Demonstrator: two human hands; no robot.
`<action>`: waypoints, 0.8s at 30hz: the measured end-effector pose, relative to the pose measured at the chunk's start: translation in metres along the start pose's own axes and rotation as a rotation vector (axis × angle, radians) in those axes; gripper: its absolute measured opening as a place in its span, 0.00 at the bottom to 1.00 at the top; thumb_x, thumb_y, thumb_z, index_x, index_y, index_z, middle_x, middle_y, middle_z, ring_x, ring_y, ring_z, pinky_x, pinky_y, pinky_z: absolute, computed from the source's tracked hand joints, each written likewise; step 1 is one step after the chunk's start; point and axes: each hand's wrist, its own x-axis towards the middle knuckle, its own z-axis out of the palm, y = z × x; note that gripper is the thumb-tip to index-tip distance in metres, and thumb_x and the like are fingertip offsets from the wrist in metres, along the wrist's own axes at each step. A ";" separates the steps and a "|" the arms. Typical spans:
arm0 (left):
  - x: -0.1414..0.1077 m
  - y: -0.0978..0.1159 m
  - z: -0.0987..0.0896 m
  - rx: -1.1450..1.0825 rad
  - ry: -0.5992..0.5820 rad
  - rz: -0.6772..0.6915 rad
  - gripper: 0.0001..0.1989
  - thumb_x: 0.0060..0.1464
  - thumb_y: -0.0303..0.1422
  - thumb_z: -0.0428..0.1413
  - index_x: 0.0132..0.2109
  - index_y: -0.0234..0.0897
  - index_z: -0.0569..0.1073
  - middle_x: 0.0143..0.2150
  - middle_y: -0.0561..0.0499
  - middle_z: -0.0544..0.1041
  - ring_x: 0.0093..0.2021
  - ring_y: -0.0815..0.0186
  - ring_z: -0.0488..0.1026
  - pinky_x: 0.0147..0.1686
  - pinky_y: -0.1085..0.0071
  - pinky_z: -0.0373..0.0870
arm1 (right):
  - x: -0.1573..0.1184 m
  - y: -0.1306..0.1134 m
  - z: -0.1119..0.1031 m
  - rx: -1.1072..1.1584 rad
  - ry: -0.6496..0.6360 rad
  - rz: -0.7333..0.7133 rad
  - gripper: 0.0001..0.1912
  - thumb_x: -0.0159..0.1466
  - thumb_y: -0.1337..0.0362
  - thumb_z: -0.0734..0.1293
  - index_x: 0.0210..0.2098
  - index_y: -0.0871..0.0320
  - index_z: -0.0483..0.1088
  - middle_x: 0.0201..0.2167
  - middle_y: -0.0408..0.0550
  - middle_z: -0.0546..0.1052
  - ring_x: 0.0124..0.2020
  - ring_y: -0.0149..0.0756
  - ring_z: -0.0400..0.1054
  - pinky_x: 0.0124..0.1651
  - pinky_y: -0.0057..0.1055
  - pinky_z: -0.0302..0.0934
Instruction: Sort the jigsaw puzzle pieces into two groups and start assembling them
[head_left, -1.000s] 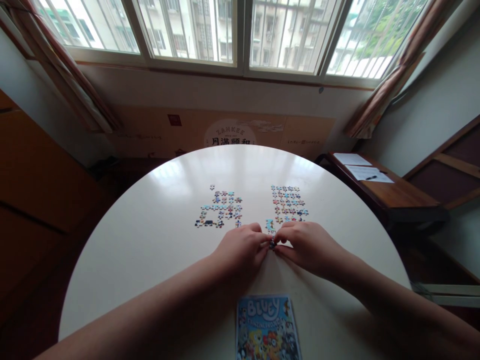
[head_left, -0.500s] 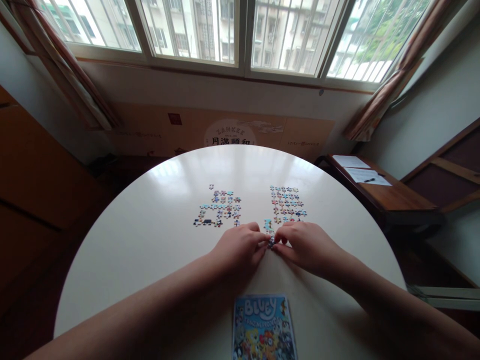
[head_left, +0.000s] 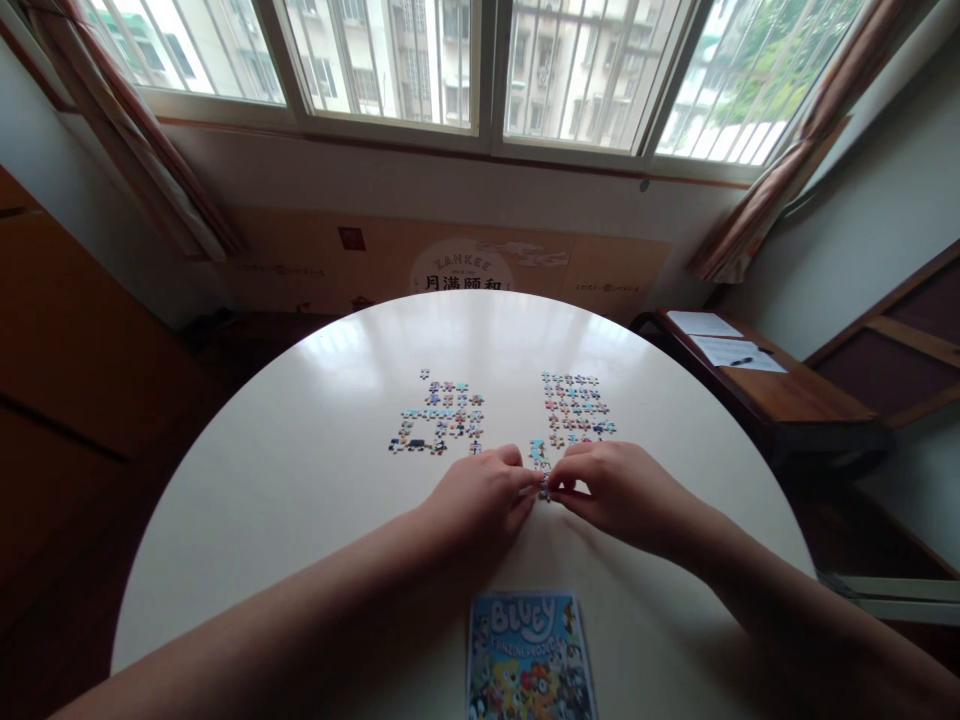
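Note:
A short strip of joined jigsaw puzzle pieces (head_left: 544, 487) lies on the white table between my two hands. My left hand (head_left: 486, 490) is closed, its fingertips pressing the strip's left side. From the right, my right hand (head_left: 619, 490) pinches at the strip's edge with thumb and forefinger. Just beyond the fingertips lie more joined pieces (head_left: 538, 450), partly light blue. Past my left hand is a partly joined puzzle section (head_left: 442, 415) with gaps in it. Rows of loose pieces (head_left: 574, 400) spread beyond my right hand.
A Bluey picture sheet (head_left: 529, 650) lies near me on the round white table (head_left: 285, 480). One single piece (head_left: 424, 373) sits apart at the far left of the puzzle. To the right, a wooden side table (head_left: 810, 385) carries papers (head_left: 735, 353) and a pen.
My right hand's fingers have shifted slightly, showing more of the strip between the hands. My left hand stays almost still. The view has moved a little.

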 end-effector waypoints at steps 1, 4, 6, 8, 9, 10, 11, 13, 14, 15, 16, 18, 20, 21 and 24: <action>0.000 0.000 0.000 -0.003 0.002 -0.001 0.13 0.64 0.35 0.51 0.45 0.45 0.81 0.37 0.49 0.74 0.33 0.66 0.71 0.32 0.70 0.66 | 0.000 0.001 -0.001 0.001 0.004 -0.004 0.06 0.65 0.63 0.70 0.35 0.49 0.81 0.31 0.41 0.81 0.32 0.32 0.73 0.34 0.30 0.59; 0.000 0.000 0.000 0.007 0.000 -0.002 0.13 0.63 0.35 0.52 0.46 0.46 0.81 0.37 0.50 0.74 0.32 0.67 0.71 0.32 0.70 0.66 | 0.000 0.003 -0.002 -0.003 -0.002 -0.025 0.06 0.65 0.63 0.70 0.36 0.46 0.82 0.31 0.40 0.81 0.32 0.32 0.74 0.34 0.30 0.59; 0.000 0.000 0.000 0.020 -0.010 0.003 0.13 0.63 0.35 0.52 0.47 0.46 0.81 0.37 0.50 0.74 0.32 0.67 0.71 0.32 0.70 0.66 | 0.000 0.004 -0.003 -0.011 -0.014 -0.038 0.07 0.65 0.63 0.71 0.36 0.45 0.82 0.31 0.40 0.81 0.31 0.32 0.73 0.34 0.29 0.58; 0.000 0.000 -0.002 0.030 -0.018 0.007 0.12 0.63 0.35 0.53 0.47 0.47 0.81 0.37 0.50 0.74 0.32 0.66 0.71 0.32 0.70 0.66 | 0.001 0.004 -0.003 -0.023 -0.024 -0.049 0.07 0.65 0.63 0.71 0.37 0.45 0.83 0.31 0.41 0.81 0.31 0.32 0.73 0.34 0.29 0.58; 0.001 0.001 -0.002 0.034 -0.019 0.009 0.12 0.63 0.35 0.53 0.47 0.47 0.81 0.37 0.50 0.74 0.32 0.66 0.71 0.31 0.70 0.66 | 0.001 0.004 -0.004 -0.031 -0.030 -0.052 0.07 0.65 0.63 0.71 0.37 0.45 0.83 0.31 0.41 0.82 0.30 0.32 0.73 0.33 0.29 0.58; 0.001 0.001 -0.003 0.037 -0.019 0.011 0.12 0.63 0.35 0.53 0.47 0.47 0.81 0.36 0.50 0.73 0.32 0.66 0.71 0.31 0.70 0.66 | 0.002 0.003 -0.004 -0.039 -0.037 -0.054 0.08 0.64 0.63 0.70 0.38 0.45 0.83 0.31 0.41 0.82 0.30 0.32 0.74 0.33 0.29 0.58; 0.001 0.001 -0.003 0.038 -0.018 0.015 0.12 0.63 0.35 0.53 0.47 0.47 0.81 0.36 0.50 0.73 0.32 0.66 0.71 0.31 0.70 0.66 | 0.003 0.003 -0.004 -0.045 -0.043 -0.054 0.08 0.64 0.64 0.70 0.38 0.45 0.83 0.31 0.42 0.82 0.31 0.32 0.74 0.33 0.29 0.59; 0.001 0.001 -0.003 0.042 -0.017 0.024 0.13 0.63 0.34 0.53 0.47 0.47 0.81 0.36 0.50 0.73 0.31 0.67 0.70 0.31 0.70 0.66 | 0.003 0.002 -0.004 -0.051 -0.051 -0.051 0.08 0.64 0.64 0.70 0.38 0.46 0.83 0.32 0.42 0.82 0.31 0.33 0.74 0.33 0.29 0.59; 0.001 0.000 -0.003 0.044 -0.016 0.028 0.13 0.63 0.34 0.53 0.48 0.47 0.81 0.37 0.50 0.74 0.31 0.66 0.70 0.31 0.70 0.66 | 0.003 0.002 -0.004 -0.052 -0.052 -0.049 0.09 0.64 0.65 0.70 0.38 0.46 0.83 0.32 0.42 0.82 0.32 0.34 0.74 0.34 0.30 0.59; 0.001 0.000 -0.003 0.047 -0.015 0.032 0.13 0.63 0.34 0.53 0.48 0.47 0.81 0.37 0.50 0.74 0.32 0.66 0.71 0.32 0.70 0.67 | 0.003 0.002 -0.004 -0.048 -0.053 -0.047 0.09 0.63 0.65 0.70 0.38 0.46 0.83 0.32 0.42 0.83 0.32 0.34 0.75 0.34 0.30 0.60; 0.001 -0.001 -0.002 0.049 -0.013 0.034 0.13 0.63 0.34 0.53 0.48 0.47 0.81 0.37 0.49 0.74 0.32 0.66 0.71 0.32 0.70 0.67 | 0.004 0.003 -0.004 -0.038 -0.053 -0.050 0.10 0.63 0.66 0.70 0.38 0.46 0.83 0.32 0.42 0.83 0.32 0.34 0.75 0.34 0.30 0.60; 0.000 -0.002 -0.001 0.048 -0.006 0.035 0.13 0.63 0.34 0.53 0.49 0.47 0.80 0.38 0.49 0.74 0.33 0.65 0.72 0.33 0.69 0.68 | 0.004 0.007 -0.004 -0.005 -0.047 -0.063 0.10 0.63 0.66 0.69 0.39 0.46 0.82 0.33 0.41 0.83 0.33 0.34 0.75 0.35 0.30 0.61; 0.000 -0.002 -0.001 0.043 0.000 0.025 0.14 0.64 0.34 0.51 0.50 0.46 0.80 0.38 0.49 0.75 0.34 0.65 0.73 0.34 0.68 0.69 | 0.006 0.013 -0.005 0.041 0.008 -0.067 0.10 0.64 0.66 0.68 0.39 0.48 0.82 0.33 0.42 0.83 0.34 0.34 0.75 0.37 0.31 0.62; 0.000 -0.002 -0.001 0.040 0.001 0.017 0.14 0.64 0.34 0.51 0.50 0.45 0.79 0.39 0.48 0.75 0.34 0.64 0.73 0.35 0.68 0.70 | 0.007 0.017 -0.005 0.066 0.059 -0.059 0.10 0.64 0.65 0.67 0.39 0.49 0.82 0.33 0.42 0.83 0.34 0.34 0.74 0.37 0.31 0.63; 0.001 -0.001 -0.003 0.030 -0.013 0.004 0.14 0.63 0.33 0.50 0.50 0.43 0.78 0.41 0.48 0.76 0.36 0.63 0.74 0.37 0.66 0.72 | 0.010 0.028 -0.007 0.135 0.253 -0.002 0.10 0.65 0.63 0.66 0.38 0.53 0.81 0.32 0.44 0.82 0.31 0.34 0.73 0.36 0.31 0.64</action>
